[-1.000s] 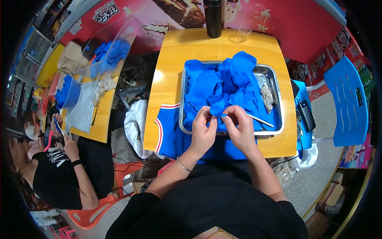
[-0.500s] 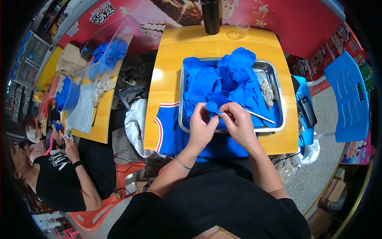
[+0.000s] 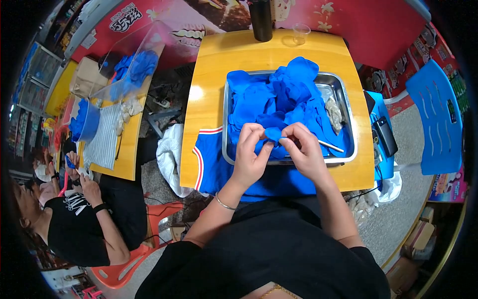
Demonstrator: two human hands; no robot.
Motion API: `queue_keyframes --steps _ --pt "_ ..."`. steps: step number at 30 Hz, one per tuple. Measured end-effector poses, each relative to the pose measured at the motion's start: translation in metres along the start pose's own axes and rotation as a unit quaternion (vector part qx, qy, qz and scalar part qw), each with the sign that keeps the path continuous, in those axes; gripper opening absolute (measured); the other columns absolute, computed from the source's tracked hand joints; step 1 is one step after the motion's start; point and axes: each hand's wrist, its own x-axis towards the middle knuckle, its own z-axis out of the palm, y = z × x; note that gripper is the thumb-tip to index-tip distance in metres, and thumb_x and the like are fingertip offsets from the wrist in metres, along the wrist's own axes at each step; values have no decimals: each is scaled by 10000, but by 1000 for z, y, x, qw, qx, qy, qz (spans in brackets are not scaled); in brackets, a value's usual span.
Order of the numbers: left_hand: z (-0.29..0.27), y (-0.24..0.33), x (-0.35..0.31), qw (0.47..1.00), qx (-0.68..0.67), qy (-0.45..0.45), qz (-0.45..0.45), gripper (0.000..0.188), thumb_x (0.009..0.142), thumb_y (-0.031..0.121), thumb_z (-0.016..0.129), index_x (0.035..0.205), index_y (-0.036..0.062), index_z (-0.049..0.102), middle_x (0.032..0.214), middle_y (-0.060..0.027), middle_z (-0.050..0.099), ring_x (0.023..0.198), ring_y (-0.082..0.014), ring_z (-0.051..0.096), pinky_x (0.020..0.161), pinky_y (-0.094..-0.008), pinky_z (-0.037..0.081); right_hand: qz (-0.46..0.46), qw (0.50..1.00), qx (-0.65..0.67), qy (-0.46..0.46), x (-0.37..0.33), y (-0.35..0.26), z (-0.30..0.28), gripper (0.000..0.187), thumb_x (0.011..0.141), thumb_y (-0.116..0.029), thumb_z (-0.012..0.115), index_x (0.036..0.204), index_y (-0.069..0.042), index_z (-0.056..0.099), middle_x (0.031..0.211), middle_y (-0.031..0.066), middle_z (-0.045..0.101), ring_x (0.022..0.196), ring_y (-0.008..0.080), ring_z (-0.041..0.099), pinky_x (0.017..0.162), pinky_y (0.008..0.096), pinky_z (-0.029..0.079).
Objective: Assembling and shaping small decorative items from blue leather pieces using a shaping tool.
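Between my two hands is a small blue cloth piece (image 3: 273, 133), pinched at its edges over the front of a metal tray (image 3: 351, 155). My left hand (image 3: 251, 155) grips its left side, thumb against fingers. My right hand (image 3: 304, 153) pinches the right side. Behind them, the tray is heaped with thin blue cloth pieces (image 3: 251, 102), some curled like petals. Next to my right hand a white stick (image 3: 331, 146) lies across the pile. A clear plastic bag with something brownish in it (image 3: 333, 114) rests at the tray's right side.
Under the tray, a blue garment with red-and-white trim (image 3: 206, 154) covers the front of the yellow table (image 3: 224, 52). A black bottle (image 3: 261, 22) and clear cup (image 3: 300, 34) stand at the back. A blue chair (image 3: 433, 119) is right; a co-worker (image 3: 79, 219) sits left.
The blue piece has been turned and raised slightly between my fingers, and its top now looks smaller and folded. My right hand has shifted a little to the right.
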Motion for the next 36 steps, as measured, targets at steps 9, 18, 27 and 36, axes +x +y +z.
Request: queue_keyframes --steps 9,18,27,36 --pt "-2 -13 -4 957 -235 -92 -143 94 813 26 533 765 -13 461 899 -69 435 808 -117 448 723 -248 387 -81 983 -124 110 -2 -8 14 84 760 11 604 836 -18 581 772 120 603 690 288 598 601 351 461" --pt "0 -11 -4 995 -71 7 -73 170 756 -72 551 888 4 474 797 -103 550 773 -89 532 619 -193 448 -71 994 -82 -20 -8 2 8 61 800 -13 593 844 19 566 757 122 544 691 255 547 612 322 424" --pt "-5 5 -7 998 34 18 -43 112 780 -43 603 886 -7 598 932 -73 505 792 -124 527 706 -226 463 -69 992 -102 16 -7 -5 2 87 821 -62 594 875 2 571 795 139 541 718 302 552 624 360 430" --pt "-3 -10 -10 961 -254 -52 -101 329 800 -67 561 1075 40 416 946 -42 489 857 -85 499 753 -203 425 -59 995 -80 -8 -8 -10 -6 70 811 -57 602 853 -4 581 787 129 547 729 293 563 627 348 441"
